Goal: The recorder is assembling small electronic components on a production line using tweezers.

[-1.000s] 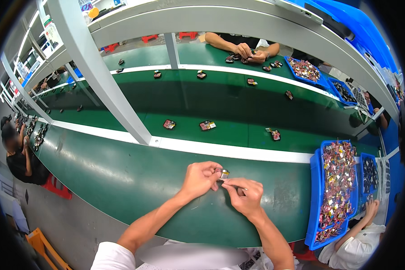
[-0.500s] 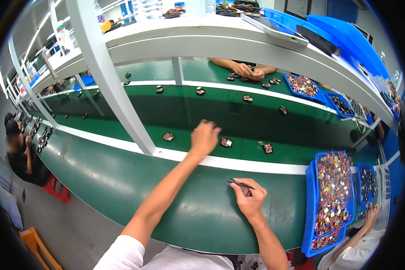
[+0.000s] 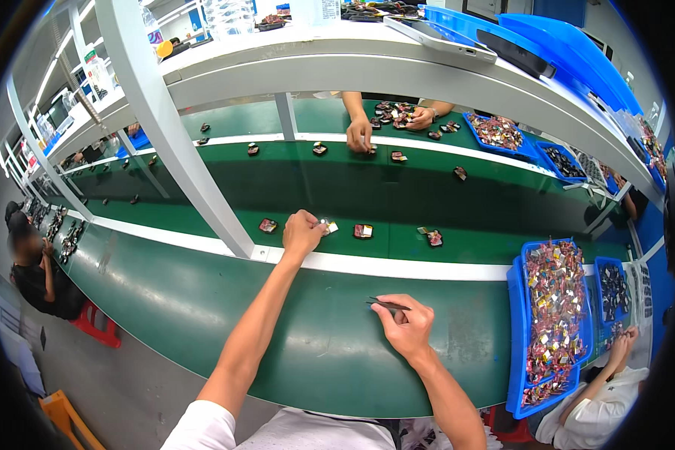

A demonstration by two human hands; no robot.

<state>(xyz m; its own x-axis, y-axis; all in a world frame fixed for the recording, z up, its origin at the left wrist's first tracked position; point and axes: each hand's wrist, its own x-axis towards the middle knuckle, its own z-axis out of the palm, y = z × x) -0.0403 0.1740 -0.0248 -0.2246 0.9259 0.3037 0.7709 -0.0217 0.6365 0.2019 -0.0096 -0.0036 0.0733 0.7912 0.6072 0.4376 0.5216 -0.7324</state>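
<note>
Left hand (image 3: 301, 232) covers most of the small part (image 3: 327, 226) it touches; details of that part and of the blue tray (image 3: 514, 330) contents are too small to resolve. White post (image 3: 174, 127) hides worktop (image 3: 202, 292) behind it.

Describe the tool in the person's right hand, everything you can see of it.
The tweezers are thin, dark and metallic-looking, with two slim arms that run to a fine point. They lie nearly level, tips toward the person's left, just above the green work surface. The right hand pinches their rear end between thumb and fingers. Nothing shows between the tips, and they look close together. No other thing touches them.
</note>
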